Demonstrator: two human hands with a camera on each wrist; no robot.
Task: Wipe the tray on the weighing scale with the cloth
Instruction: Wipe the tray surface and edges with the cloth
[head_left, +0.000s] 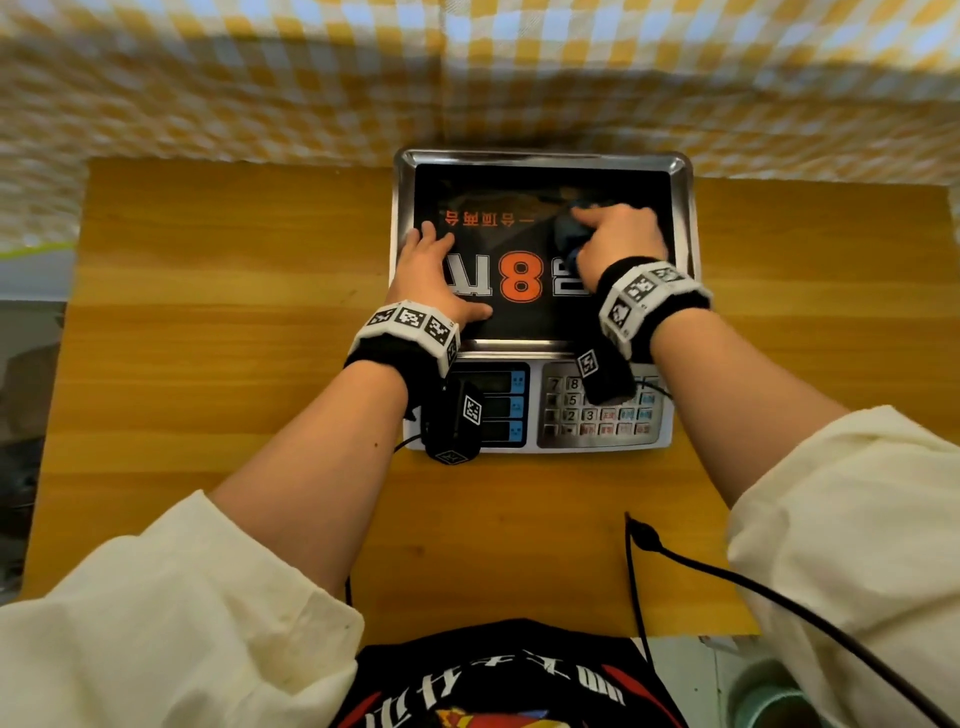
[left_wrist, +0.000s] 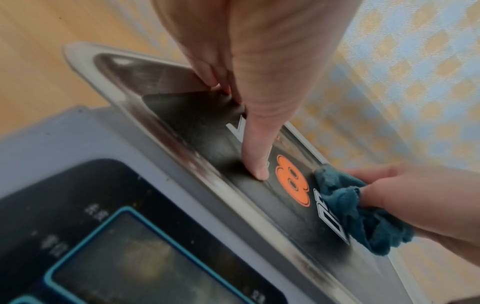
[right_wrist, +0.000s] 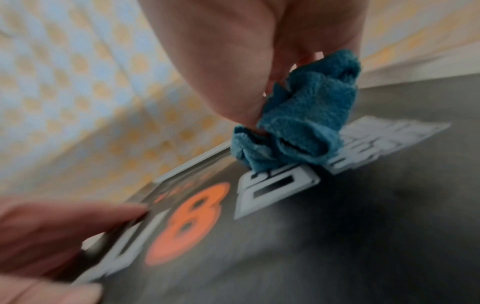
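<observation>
On the wooden table (head_left: 260, 364), the weighing scale (head_left: 535, 405) stands at the centre, backed by a yellow-and-white checked cloth (head_left: 260, 78) hanging behind it. At the left of the scale's steel tray (head_left: 540, 158), the left hand (head_left: 434, 275) lies flat with fingers straight and spread, the fingertips pressing near the tray's left rim and the thumb stretched along the near edge, gripping nothing. The tray floor mirrors the person's black shirt (an orange "8" and pale letters show in it, reversed). Below the tray, the scale's front panel carries blue-framed displays (head_left: 493, 410) on the left and a keypad (head_left: 597, 410) on the right, partly hidden by the black wrist cameras. At the right of the tray, the right hand (head_left: 615, 239) clenches a bunched teal cloth (right_wrist: 298, 123), fingers curled round it, pressing it down on the tray floor beside the reflected letters. Both wrists wear black bands with white marker tags, and a black cable (head_left: 779, 597) trails across the table's near right corner.
</observation>
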